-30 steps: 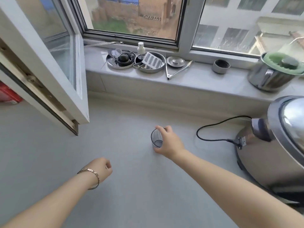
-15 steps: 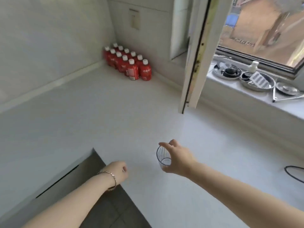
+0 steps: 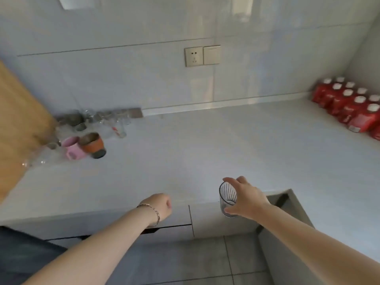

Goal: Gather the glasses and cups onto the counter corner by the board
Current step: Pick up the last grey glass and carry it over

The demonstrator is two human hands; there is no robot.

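Note:
My right hand (image 3: 245, 199) grips a clear ribbed glass (image 3: 227, 198) and holds it in the air over the counter's front edge. My left hand (image 3: 159, 205), with a bracelet at the wrist, is closed in a loose fist and holds nothing. Far left on the counter, beside the wooden board (image 3: 18, 128), stand a pink mug (image 3: 74, 149), an orange and grey cup (image 3: 93, 145) and several clear glasses (image 3: 115, 124), blurred.
The pale counter (image 3: 205, 145) runs along the tiled wall with a socket and switch (image 3: 202, 55). Several red bottles (image 3: 353, 105) stand in the far right corner. Drawer fronts (image 3: 170, 229) and the grey floor lie below the counter edge.
The view has swung left from the window sill to the wall counter. My right hand has carried the ribbed glass along, lifted off the counter. My left hand stays closed.

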